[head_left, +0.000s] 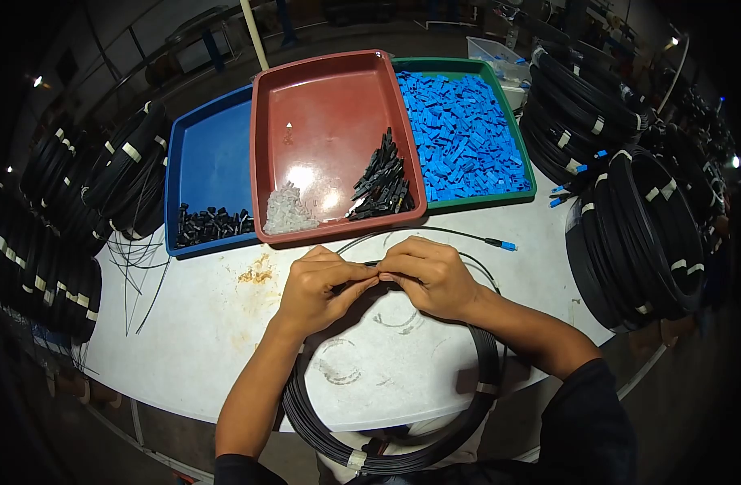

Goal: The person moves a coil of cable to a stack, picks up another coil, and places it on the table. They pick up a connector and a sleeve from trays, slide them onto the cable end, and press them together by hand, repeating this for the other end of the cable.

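My left hand (315,289) and my right hand (429,276) meet fingertip to fingertip just in front of the red tray. Both are closed in a pinch on a short stretch of black cable; the exact spot they grip is mostly covered by the fingers. Below them a coil of black cable (487,356), bound with pale tape, leans over the table's front edge towards my body. One loose cable end curves out behind my right hand and carries a blue connector (508,246), which lies on the white table.
The red tray (322,89) holds clear pieces (286,210) and black parts (382,182). Beside it, a blue tray (209,153) has small black pieces, and a green tray (512,121) has many blue connector housings (463,137). Cable coils (637,234) stand right; more coils (51,275) stand left.
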`<state>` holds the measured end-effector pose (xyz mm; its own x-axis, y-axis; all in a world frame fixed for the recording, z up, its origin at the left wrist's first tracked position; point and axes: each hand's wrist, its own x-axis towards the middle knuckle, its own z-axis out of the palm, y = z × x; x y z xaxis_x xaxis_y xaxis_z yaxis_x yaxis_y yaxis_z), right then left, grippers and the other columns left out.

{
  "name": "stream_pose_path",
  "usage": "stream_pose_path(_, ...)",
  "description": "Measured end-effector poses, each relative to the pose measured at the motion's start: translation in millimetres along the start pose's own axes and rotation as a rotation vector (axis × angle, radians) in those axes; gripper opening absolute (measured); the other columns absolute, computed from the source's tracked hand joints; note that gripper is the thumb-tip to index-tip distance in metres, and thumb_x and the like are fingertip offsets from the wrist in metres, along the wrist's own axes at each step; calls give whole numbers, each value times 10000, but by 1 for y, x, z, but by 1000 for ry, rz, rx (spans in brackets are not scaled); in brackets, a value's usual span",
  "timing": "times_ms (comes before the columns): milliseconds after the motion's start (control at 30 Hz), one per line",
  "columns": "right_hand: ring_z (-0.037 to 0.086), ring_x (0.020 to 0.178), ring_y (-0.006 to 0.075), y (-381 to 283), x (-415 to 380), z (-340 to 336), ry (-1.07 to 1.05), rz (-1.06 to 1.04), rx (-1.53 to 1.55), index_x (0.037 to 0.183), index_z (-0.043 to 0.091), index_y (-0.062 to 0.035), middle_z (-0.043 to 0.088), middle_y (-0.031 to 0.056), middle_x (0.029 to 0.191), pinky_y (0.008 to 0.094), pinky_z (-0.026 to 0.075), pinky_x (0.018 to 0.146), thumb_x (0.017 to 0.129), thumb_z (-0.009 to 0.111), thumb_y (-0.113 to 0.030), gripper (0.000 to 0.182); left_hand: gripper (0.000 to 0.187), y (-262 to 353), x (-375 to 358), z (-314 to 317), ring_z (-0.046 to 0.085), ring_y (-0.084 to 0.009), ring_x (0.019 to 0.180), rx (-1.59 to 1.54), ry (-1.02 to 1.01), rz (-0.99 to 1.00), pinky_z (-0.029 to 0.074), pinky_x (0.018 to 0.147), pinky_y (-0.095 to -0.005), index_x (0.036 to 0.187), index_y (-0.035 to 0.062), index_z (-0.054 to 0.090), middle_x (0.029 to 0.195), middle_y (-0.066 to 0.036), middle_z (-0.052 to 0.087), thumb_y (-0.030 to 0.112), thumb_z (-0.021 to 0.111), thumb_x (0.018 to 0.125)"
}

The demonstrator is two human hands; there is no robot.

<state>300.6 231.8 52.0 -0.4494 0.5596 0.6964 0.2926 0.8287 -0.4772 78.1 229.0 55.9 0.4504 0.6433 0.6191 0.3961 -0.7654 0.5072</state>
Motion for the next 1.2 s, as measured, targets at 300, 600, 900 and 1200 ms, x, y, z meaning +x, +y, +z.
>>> stream_pose_path(300,684,810,288,2,1,0,-40,8,6,923,718,3,692,132,897,368,555,710,820,754,2,109,249,6,4,-8,699,-154,794,-161,126,-285,525,747,-280,1046,15,775,925,-110,775,125,810,825)
stream_pose_path(600,664,834,327,4,-2,4,-32,-1,23,926,692,9,664,144,895,404,546,754,835,738,-35,112,213,-15,47,-14,705,-153,885,-110,-52,-459,542,797,-302,1101,19,755,1006,-101,773,66,725,896)
stream_pose_path(900,653,803,308,4,0,1,-74,13,34,939,689,1,653,132,880,392,538,730,847,730,-26,104,197,-55,97,1,735,-284,778,161,-293,-247,568,720,-364,1039,-21,756,949,-187,761,27,735,849)
stream_pose_path(1200,667,806,285,6,2,-2,-120,31,77,939,698,21,683,142,912,368,549,715,841,737,2,107,222,-81,115,20,725,-251,719,142,-222,-307,565,696,-347,1051,-31,747,900,-195,757,91,760,867)
